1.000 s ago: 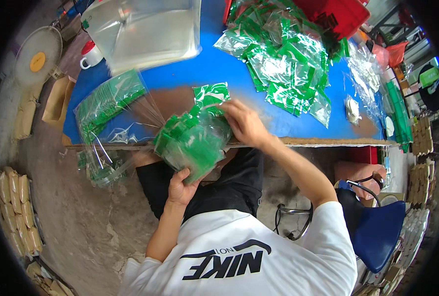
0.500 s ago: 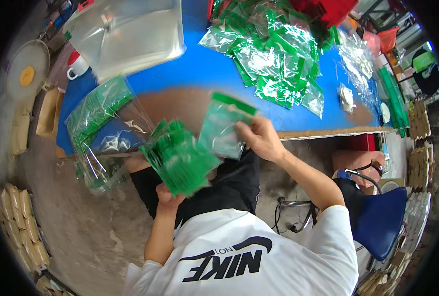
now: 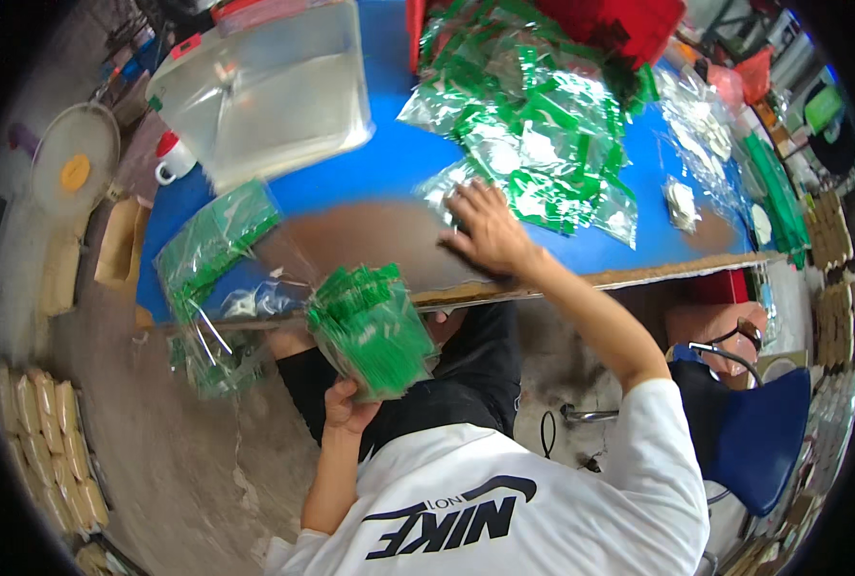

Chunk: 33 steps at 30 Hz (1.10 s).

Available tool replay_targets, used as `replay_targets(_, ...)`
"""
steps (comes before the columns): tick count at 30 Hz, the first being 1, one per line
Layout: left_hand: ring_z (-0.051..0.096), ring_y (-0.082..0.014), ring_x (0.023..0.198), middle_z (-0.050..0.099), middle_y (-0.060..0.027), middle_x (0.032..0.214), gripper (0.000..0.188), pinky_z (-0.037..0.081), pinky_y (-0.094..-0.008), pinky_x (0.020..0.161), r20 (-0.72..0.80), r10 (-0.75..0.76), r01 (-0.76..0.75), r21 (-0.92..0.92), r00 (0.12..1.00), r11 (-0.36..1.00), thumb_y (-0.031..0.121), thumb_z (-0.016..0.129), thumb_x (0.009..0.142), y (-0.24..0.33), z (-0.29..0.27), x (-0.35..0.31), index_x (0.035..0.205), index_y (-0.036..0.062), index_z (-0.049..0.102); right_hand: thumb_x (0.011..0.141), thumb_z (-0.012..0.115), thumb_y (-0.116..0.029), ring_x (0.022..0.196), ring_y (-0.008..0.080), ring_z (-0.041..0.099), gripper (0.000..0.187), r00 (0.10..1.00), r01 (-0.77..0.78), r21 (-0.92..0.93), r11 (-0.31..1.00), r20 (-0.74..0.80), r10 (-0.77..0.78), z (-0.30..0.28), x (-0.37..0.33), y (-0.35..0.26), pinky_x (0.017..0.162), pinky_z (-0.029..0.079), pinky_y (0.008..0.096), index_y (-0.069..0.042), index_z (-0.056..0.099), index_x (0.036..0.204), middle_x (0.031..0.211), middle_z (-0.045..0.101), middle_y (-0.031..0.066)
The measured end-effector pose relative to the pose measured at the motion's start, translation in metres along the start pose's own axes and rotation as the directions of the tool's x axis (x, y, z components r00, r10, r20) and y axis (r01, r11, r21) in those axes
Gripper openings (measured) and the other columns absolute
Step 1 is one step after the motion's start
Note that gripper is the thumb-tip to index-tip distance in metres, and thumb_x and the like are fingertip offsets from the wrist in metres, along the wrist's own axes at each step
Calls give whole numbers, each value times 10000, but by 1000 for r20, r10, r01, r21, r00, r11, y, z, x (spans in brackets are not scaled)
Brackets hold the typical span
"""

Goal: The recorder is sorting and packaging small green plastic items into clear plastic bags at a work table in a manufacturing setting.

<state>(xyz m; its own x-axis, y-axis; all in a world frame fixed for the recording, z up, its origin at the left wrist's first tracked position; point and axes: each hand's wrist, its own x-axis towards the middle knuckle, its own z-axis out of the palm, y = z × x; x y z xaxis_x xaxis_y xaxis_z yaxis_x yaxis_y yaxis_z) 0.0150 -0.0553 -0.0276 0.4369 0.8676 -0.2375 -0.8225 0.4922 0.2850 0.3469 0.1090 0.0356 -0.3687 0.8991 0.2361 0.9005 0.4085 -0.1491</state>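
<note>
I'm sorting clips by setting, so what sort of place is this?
Probably a small packing workshop: a heap of green-and-clear packets covers part of a blue-topped table, the left hand holds a stack of green packets, and tan packs are piled at the left.

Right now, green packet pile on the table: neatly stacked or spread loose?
Spread loose: green packets overlap at odd angles on the blue tabletop, beside the right hand.

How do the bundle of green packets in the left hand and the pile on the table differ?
The bundle is gathered into a stack; the pile is jumbled.
The bundle is smaller; the pile spreads widely.
The left hand holds the bundle; the pile rests on the blue table.
Both show green and clear plastic.
</note>
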Motion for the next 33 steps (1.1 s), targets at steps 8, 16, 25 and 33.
replay_targets(8,618,-245,1166,653,-82,1220,507,476,-406,1070,-97,-4,5,13,995,1000,10,706,759,7,-4,19,1253,15,593,826,569,46,1310,421,478,406,959,250,582,774,-40,-280,-15,-36,-73,1133,361,517,-37,537,1223,1370,558,165)
replay_targets(16,622,-226,1140,633,-61,1204,551,512,-381,1021,-156,39,-20,125,987,992,-3,716,781,-12,15,22,1300,56,540,958,670,-265,1377,365,439,704,875,-221,942,254,77,477,-18,-46,-108,1136,365,437,34,296,1474,1432,460,289)
replay_targets(25,631,-185,1050,643,-50,1159,564,517,-346,929,102,240,-255,564,965,786,40,772,744,9,66,50,1272,61,573,592,982,-377,1486,386,248,1518,984,-22,911,412,-53,172,-42,-34,-113,1214,218,487,-84,-128,1585,1612,123,283)
replay_targets(33,519,-254,1259,485,-136,1400,828,469,-351,1010,439,196,-470,869,877,156,161,856,726,62,127,132,1430,22,441,616,965,-337,1435,335,350,1320,992,51,915,401,-94,88,-16,13,-53,1187,303,439,6,110,1561,1558,312,235)
